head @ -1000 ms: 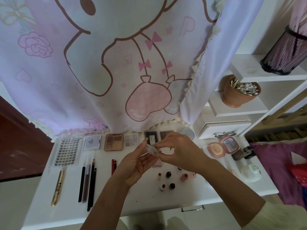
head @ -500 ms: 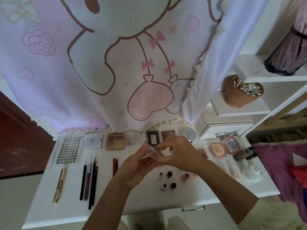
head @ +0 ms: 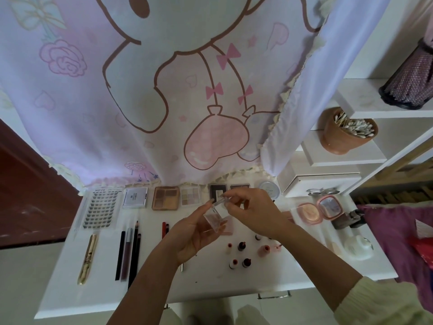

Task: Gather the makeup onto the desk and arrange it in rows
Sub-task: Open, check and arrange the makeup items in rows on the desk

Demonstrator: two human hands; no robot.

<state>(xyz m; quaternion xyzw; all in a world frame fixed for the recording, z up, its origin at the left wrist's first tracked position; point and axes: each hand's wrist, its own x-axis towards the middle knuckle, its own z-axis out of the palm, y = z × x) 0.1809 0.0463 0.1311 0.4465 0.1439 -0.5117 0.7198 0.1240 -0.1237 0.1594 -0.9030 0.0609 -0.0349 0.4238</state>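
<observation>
A row lies flat along the back of the white desk [head: 93, 299]: a false-lash card [head: 99, 208], a silver compact [head: 135, 197], a brown eyeshadow palette [head: 166, 198], a pale eyeshadow palette [head: 190, 196], a dark palette [head: 216, 192] and a round jar [head: 269, 187]. Nearer, a gold mascara tube [head: 87, 259] and dark pencils [head: 131, 252] lie side by side. Small bottles [head: 241, 246] stand clustered. A pink compact [head: 318, 209] lies open on the right. Above the desk, the left hand [head: 194, 235] grips a clear plastic case [head: 215, 214] while the right hand [head: 253, 212] pinches its lid.

Clear glossy plastic case [head: 214, 215], shiny gold metallic tube [head: 87, 259], smooth white bench [head: 93, 299], soft printed cloth curtain [head: 140, 102], matt terracotta-look pot [head: 339, 139].
</observation>
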